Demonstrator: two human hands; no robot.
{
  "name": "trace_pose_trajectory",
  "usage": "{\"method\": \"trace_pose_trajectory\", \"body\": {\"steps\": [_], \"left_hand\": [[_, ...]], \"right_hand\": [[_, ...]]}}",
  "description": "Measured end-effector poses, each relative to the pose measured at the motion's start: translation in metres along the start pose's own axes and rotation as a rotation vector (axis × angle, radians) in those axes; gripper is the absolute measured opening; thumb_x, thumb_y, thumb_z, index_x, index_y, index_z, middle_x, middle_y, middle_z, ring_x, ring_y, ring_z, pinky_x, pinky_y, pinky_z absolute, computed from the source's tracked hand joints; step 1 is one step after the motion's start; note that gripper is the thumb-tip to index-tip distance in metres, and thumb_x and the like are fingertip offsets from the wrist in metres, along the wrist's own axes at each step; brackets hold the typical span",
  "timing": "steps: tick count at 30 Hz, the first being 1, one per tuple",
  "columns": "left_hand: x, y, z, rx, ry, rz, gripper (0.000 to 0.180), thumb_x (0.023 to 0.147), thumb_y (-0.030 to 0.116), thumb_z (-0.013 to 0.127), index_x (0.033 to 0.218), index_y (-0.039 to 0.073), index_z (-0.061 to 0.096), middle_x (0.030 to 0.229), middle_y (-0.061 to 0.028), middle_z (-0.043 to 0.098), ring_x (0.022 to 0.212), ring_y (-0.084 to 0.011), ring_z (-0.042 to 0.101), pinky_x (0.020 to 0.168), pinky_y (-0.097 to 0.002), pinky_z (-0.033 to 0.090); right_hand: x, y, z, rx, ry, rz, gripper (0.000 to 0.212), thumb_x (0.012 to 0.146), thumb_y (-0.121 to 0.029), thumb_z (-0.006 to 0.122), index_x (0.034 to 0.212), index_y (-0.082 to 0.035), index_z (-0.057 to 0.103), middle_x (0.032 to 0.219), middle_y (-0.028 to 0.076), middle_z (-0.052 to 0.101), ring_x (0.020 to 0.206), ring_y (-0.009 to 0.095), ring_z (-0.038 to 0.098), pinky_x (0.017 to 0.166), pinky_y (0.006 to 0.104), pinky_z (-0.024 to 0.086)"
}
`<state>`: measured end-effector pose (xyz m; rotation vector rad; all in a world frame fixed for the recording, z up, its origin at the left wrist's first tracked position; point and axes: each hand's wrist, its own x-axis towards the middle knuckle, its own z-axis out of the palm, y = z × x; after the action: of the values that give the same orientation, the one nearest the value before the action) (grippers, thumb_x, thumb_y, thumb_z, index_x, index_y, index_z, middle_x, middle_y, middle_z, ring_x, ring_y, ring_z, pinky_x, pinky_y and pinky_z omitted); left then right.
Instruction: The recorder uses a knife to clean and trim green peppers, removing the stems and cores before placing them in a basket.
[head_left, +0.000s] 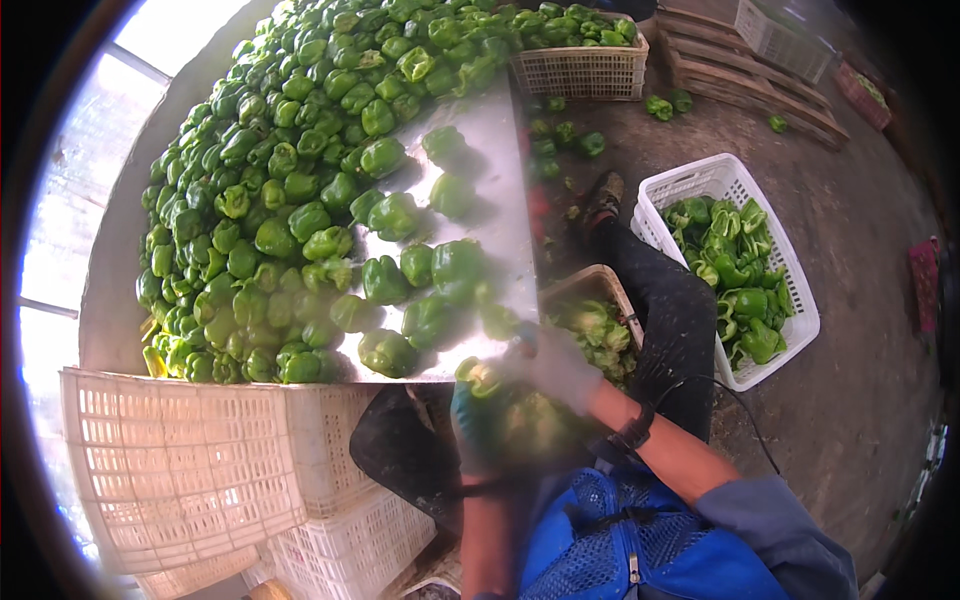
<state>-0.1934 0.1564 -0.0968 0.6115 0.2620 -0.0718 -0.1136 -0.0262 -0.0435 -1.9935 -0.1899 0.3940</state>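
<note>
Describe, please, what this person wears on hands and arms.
The right hand wears a pale grey glove; the left hand, a teal and grey one. A black strap circles the right wrist, with a thin black cable beside it; a blurred dark band crosses the left wrist. The right sleeve is grey-blue.

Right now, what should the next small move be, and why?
I'd probably steady the green bell pepper with the left hand before shifting the right hand: the pepper sits in the left hand's grasp, a pale patch showing, while the right hand is close beside it, too blurred to tell its grip.
</note>
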Motion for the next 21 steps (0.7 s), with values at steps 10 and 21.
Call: {"method": "trace_pose_trajectory", "body": {"steps": [10,21], "left_hand": [[-0.017,-0.009,0.034,0.716,0.121,0.113,0.019,0.112,0.023,0.056,0.114,0.010,0.069,0.104,0.0027,0.065,0.078,-0.0065,0.057,0.061,-0.0207,0.042],[-0.032,-0.044,0.098,1.003,0.056,-0.170,0.038,0.115,0.040,0.052,0.112,0.006,0.067,0.085,-0.0007,0.065,0.065,-0.0088,0.056,0.060,-0.0237,0.042]], "right_hand": [[-0.015,-0.006,-0.004,-0.339,-0.283,-0.190,0.058,0.092,-0.029,0.069,0.147,-0.010,0.064,0.119,0.020,0.077,0.110,0.037,0.074,0.093,0.0490,0.057],[-0.062,0.052,-0.032,-0.150,-0.145,-0.141,0.045,0.084,-0.017,0.073,0.128,-0.012,0.065,0.099,0.023,0.075,0.095,0.044,0.073,0.083,0.0540,0.054]]}}
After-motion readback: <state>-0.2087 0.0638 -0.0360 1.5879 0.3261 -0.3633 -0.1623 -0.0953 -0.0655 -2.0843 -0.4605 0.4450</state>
